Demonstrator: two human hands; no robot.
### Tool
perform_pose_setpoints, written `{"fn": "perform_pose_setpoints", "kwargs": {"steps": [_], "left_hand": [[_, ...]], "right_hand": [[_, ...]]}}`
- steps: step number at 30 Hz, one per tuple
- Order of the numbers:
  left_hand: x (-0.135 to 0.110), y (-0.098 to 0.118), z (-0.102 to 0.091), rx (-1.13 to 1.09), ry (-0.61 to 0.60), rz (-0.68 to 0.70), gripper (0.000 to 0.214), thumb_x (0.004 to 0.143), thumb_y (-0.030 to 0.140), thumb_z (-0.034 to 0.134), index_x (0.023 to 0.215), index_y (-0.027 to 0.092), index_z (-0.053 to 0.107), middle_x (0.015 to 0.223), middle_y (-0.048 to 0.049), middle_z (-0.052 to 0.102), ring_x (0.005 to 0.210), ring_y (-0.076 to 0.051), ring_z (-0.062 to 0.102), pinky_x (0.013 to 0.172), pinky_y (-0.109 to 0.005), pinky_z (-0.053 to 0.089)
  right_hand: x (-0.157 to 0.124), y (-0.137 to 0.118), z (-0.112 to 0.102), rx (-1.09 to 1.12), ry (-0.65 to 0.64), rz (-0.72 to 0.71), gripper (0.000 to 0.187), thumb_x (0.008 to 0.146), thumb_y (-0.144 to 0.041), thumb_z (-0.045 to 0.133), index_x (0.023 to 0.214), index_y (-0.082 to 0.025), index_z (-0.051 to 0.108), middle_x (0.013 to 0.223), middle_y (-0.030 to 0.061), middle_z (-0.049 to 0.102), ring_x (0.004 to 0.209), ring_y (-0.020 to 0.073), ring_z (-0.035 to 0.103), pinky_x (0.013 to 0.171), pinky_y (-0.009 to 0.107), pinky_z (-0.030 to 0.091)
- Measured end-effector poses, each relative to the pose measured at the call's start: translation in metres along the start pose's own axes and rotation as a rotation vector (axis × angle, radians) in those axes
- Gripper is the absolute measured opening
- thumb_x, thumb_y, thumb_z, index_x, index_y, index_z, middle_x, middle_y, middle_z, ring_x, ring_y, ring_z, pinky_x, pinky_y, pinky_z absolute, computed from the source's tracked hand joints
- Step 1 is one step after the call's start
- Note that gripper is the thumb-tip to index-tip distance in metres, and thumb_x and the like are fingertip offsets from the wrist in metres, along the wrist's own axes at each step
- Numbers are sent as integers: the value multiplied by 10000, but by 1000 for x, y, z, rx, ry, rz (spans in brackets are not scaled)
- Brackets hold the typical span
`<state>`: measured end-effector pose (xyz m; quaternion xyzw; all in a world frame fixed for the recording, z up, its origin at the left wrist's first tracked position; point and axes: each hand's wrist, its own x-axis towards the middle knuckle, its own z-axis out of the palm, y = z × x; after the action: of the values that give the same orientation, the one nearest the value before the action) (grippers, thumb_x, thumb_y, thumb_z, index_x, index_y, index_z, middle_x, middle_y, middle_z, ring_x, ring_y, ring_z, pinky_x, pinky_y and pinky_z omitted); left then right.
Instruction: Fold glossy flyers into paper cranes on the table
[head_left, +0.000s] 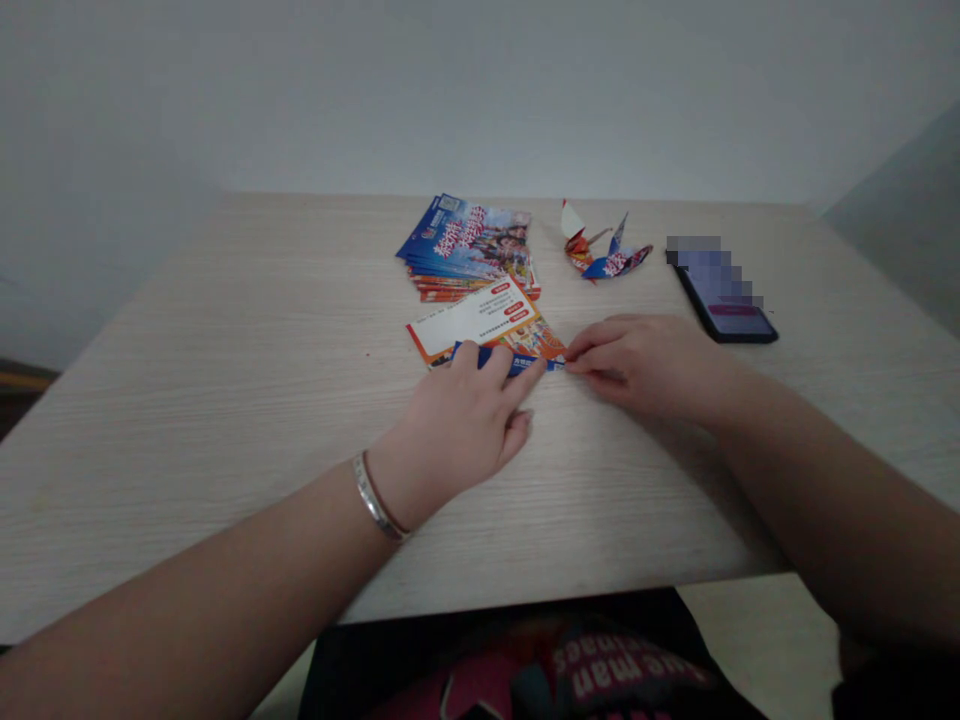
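Observation:
A printed flyer [480,318] lies on the pale wooden table [225,380], white side up with red labels, its near edge folded over to show blue. My left hand [457,425], with a silver bracelet at the wrist, presses fingertips down on that folded edge. My right hand [645,365] pinches the fold's right end between closed fingers. Both hands touch the same sheet.
A fanned stack of blue and orange flyers [469,245] lies just behind the sheet. Two folded paper figures [600,250] stand to its right. A dark phone [724,295] with a lit screen lies at the right. A white wall rises behind the table.

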<state>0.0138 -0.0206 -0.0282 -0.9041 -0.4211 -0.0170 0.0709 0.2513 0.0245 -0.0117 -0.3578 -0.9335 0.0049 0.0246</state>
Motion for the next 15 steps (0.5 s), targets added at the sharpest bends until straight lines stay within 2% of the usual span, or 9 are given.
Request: {"fn": "perform_pose_setpoints", "kwargs": {"steps": [3,8,15], "left_hand": [[0,0,0,-6,16,-2,513,982,378,407,1468,225,467,1217,-152,600,1040,-338,542,750,-420,504],[0,0,-3,0,10,-2,499,985,374,405,1459,234,475,1227,-147,594,1039,-345,546,746,-427,510],[1,-4,-7,-17,-25,35,483,1004,402,412,1451,240,494,1224,-133,607,1062,-333,560,823,-441,519]], "right_hand": [[0,0,-1,20,-2,3,239,920,-205,541,980,-210,773,1061,56,763,920,204,697,770,327,494],[-1,-7,-3,-43,1,31,261,948,-268,534,1099,-225,741,1017,57,746,907,205,669,740,316,453],[0,-15,-8,-116,-70,28,283,981,-278,494,1013,-208,766,1045,81,728,928,214,658,711,321,423]]}}
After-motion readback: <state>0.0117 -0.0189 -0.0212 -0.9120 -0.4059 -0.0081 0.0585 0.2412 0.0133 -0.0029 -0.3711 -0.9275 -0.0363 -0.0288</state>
